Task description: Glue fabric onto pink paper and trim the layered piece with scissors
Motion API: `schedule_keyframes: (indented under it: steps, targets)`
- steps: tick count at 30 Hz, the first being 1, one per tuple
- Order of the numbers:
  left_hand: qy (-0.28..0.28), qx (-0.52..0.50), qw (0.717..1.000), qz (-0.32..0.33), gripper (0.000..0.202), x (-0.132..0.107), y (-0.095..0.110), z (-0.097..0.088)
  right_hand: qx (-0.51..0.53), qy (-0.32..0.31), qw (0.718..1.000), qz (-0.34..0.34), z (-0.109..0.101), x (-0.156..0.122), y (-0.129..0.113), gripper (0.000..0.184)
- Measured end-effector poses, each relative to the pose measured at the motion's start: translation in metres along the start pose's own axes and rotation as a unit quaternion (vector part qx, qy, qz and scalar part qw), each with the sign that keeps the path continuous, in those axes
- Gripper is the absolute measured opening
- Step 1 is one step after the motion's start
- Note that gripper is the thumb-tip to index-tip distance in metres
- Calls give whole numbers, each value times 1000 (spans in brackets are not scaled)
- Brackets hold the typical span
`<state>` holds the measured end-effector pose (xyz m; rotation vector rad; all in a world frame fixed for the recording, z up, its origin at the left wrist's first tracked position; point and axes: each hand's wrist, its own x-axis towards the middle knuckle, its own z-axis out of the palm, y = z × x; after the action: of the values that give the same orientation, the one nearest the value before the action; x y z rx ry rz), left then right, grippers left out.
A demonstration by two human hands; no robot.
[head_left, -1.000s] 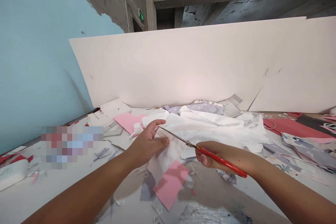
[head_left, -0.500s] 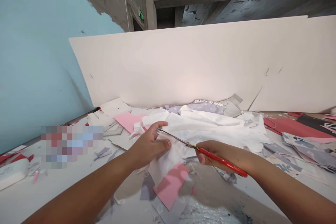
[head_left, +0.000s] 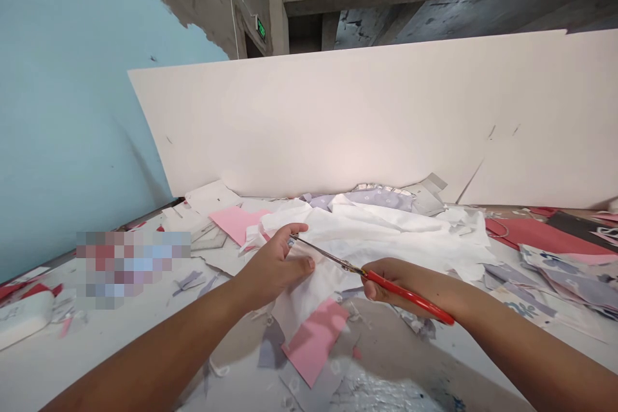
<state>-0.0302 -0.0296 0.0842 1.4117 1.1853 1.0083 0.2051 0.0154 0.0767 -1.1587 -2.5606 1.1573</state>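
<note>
My left hand pinches a crumpled white fabric between thumb and fingers. My right hand grips red-handled scissors, whose narrow steel blades reach left, and their tips lie beside my left fingers, over the cloth. The blades look nearly closed. A pink paper sheet lies under the fabric's near edge, below my hands. Another pink sheet sticks out beyond my left hand.
A large white board leans behind the table against a blue wall. Red sheets and printed fabric scraps lie at right. Lilac cloth sits behind the white fabric. Paper offcuts litter the table.
My left hand has shifted slightly right and closer to the scissor tips, and the fabric has bunched a little with it. The right hand and scissors barely move.
</note>
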Motion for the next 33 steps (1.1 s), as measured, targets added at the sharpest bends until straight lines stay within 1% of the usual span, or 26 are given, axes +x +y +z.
schedule_keyframes:
  steps: [3,8,12,16,20,24,27,30,33]
  targets:
    - [-12,-21,1000,-4,57,1,-1,0,8,-6,1000,-8,0,0,3,36]
    - [-1,-37,999,9,58,9,-15,-4,13,3,1000,-19,0,0,3,34]
    - [2,-38,999,4,61,10,-16,-5,45,-11,999,12,0,-1,0,31]
    - [8,-16,1000,-3,60,4,-6,-3,51,-4,998,35,1,-2,1,32]
    - [11,-6,1000,-9,60,1,0,-3,44,5,998,50,2,-2,7,27]
    - [14,-4,1000,1,61,6,-9,-5,54,3,996,71,2,-3,4,25]
    - [23,0,1000,2,61,11,-17,-7,57,3,995,81,1,-4,-1,28]
    - [30,-11,999,1,63,13,-19,-9,79,26,994,67,-1,-3,-3,33]
    - [60,-26,998,-15,63,14,-19,-10,105,89,988,65,-1,3,1,36]
